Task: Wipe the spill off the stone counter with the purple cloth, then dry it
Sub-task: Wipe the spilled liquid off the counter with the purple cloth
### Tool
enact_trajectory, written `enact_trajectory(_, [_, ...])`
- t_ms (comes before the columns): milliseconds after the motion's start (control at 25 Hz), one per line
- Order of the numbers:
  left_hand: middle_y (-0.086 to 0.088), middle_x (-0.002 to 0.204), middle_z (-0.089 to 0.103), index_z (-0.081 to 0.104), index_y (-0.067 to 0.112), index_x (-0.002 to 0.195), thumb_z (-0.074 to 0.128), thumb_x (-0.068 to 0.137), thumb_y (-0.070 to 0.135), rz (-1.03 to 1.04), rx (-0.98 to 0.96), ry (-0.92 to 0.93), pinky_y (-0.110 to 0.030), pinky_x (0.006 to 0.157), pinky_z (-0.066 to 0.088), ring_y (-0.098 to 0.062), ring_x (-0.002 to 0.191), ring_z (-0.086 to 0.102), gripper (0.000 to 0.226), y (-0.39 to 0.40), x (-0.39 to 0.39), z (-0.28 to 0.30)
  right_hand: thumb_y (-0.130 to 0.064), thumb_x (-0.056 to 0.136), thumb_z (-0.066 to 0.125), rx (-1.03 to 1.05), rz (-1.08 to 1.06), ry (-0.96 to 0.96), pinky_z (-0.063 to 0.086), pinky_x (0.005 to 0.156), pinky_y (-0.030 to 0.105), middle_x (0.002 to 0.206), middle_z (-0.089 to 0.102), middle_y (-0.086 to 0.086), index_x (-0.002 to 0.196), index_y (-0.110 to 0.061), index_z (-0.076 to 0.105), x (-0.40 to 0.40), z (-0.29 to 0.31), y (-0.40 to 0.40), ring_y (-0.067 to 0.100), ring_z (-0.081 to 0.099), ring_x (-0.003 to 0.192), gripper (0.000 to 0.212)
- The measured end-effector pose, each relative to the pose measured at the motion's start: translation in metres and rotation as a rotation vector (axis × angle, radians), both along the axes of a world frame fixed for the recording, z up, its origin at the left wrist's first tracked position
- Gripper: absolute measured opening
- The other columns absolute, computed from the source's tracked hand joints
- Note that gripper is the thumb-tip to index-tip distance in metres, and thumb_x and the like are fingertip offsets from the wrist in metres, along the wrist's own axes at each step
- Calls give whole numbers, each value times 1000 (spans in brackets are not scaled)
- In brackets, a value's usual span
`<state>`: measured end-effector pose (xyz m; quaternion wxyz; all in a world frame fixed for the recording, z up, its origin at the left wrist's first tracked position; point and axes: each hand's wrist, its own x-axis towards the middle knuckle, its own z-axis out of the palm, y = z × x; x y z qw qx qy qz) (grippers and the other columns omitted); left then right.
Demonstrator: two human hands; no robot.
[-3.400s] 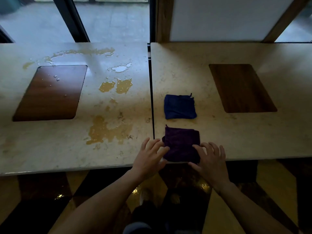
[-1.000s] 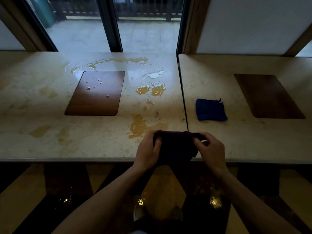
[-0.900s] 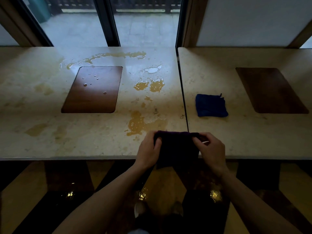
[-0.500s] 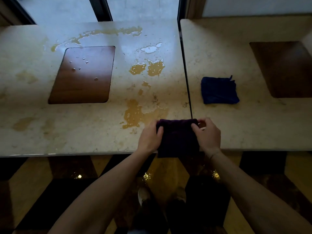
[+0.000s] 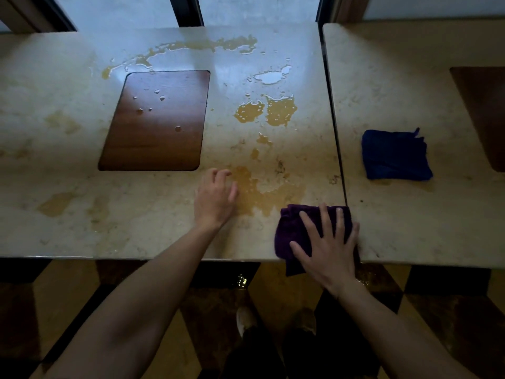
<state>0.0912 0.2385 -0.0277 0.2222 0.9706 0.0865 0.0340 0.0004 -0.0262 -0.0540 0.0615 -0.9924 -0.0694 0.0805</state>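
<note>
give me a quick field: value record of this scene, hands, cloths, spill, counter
left hand: empty, fingers loosely curled, resting on the counter at the left edge of the nearest puddle
right hand: flat, fingers spread, pressing the purple cloth
purple cloth: at the counter's near edge, one corner hanging over, just short of the puddle
blue cloth: folded, untouched, on the right slab
spill: amber puddles and droplets across the left slab, not yet wiped
stone counter: two slabs with a dark seam between
wood inset: a few droplets on it
</note>
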Motion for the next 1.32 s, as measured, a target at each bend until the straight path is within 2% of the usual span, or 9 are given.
enact_trajectory(280, [-5, 158, 27, 41, 25, 144, 50, 93, 54, 135, 50, 185, -59, 116, 19, -27, 149, 14, 59, 102, 62, -9, -80, 86, 2, -48, -182, 48, -6, 112, 71, 166, -15, 4, 155, -42, -10, 20, -6, 30, 34, -16, 150, 80])
enact_trajectory(400, [3, 164, 13, 32, 33, 147, 47, 93, 58, 142, 13, 225, -66, 115, 6, -26, 152, 0, 62, 122, 94, -15, -82, 83, -3, -71, -250, 83, -7, 112, 71, 163, -25, 3, 150, -44, -25, 51, -5, 44, 33, -25, 148, 80])
enact_trajectory(640, [3, 165, 7, 20, 40, 149, 30, 94, 67, 147, 165, 267, -80, 107, 3, -33, 152, -2, 62, 158, 141, -30, -84, 79, -8, -87, -269, 93, -11, 112, 68, 163, -24, 2, 144, -45, -33, 141, -12, 51, 32, -27, 147, 80])
enact_trajectory(720, [0, 165, 10, 18, 41, 150, 23, 91, 69, 148, 212, 250, -81, 104, 1, -36, 152, 1, 65, 155, 141, -34, -84, 80, -4, -72, -248, 66, -7, 112, 69, 165, -17, 3, 149, -45, -25, 180, -14, 51, 33, -20, 149, 81])
enact_trajectory(840, [-1, 165, 13, 19, 41, 150, 18, 88, 70, 168, 243, 242, -82, 103, 2, -37, 151, 5, 69, 153, 138, -39, -80, 87, 16, -22, -216, -61, 7, 112, 73, 165, 12, 9, 156, -37, 11, 247, -15, 53, 40, 7, 149, 81])
enact_trajectory(920, [-2, 164, 15, 21, 39, 150, 20, 88, 69, 165, 257, 261, -83, 103, 4, -38, 150, 8, 70, 153, 141, -37, -77, 89, 26, -28, -212, -113, 11, 110, 74, 162, 23, 13, 155, -33, 25, 294, -14, 55, 43, 18, 146, 80])
enact_trajectory(1000, [-4, 164, 17, 24, 36, 151, 22, 87, 68, 163, 260, 288, -83, 102, 6, -38, 150, 9, 71, 152, 142, -35, -77, 88, 27, -34, -222, -105, 10, 111, 74, 164, 21, 11, 155, -35, 24, 340, -13, 56, 41, 16, 148, 79])
enact_trajectory(1160, [-5, 164, 20, 28, 35, 151, 24, 86, 68, 172, 305, 332, -83, 101, 8, -39, 150, 11, 73, 151, 138, -35, -85, 81, 8, -10, -261, 27, -4, 113, 70, 167, -4, 2, 155, -46, 1, 441, -11, 51, 33, -8, 151, 83])
enact_trajectory(1320, [-6, 163, 24, 29, 36, 150, 28, 82, 65, 193, 336, 378, -84, 99, 12, -41, 148, 17, 73, 148, 144, -35, -84, 82, 9, 4, -266, 37, -4, 114, 68, 167, -5, 4, 155, -43, 1, 547, -4, 53, 35, -10, 151, 84])
